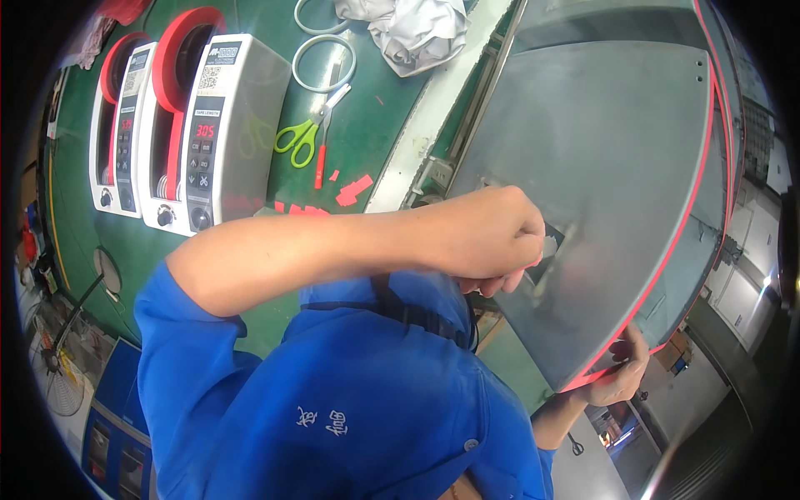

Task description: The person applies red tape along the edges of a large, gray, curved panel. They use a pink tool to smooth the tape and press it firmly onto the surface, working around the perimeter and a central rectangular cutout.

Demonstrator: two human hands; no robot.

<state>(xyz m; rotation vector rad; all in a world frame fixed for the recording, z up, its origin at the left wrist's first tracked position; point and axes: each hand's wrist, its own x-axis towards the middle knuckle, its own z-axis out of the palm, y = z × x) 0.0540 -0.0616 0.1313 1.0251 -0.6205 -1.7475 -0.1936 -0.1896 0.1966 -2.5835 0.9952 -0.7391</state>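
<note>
so i'm watching this from far off through the head view, and the whole thing comes down to where the gray panel (617, 158) sits: ahead of the hands and off to the right, long axis running from the near corner up and away, leaning a bit right. the red strip (685, 218) follows its right-hand edge. my right hand (621, 372) is the nearer one to that strip, right at the near corner, fingers half curled around the edge; can't tell how firmly it grips, or whether it's got the strip or the panel. my left hand (504, 237) is over the panel's left side, well apart from the strip, fingers curled in tight, and i can't tell if anything's in there. imo any work along that edge hinges on the right hand, cos the left would need to cross the gray face first.
</note>
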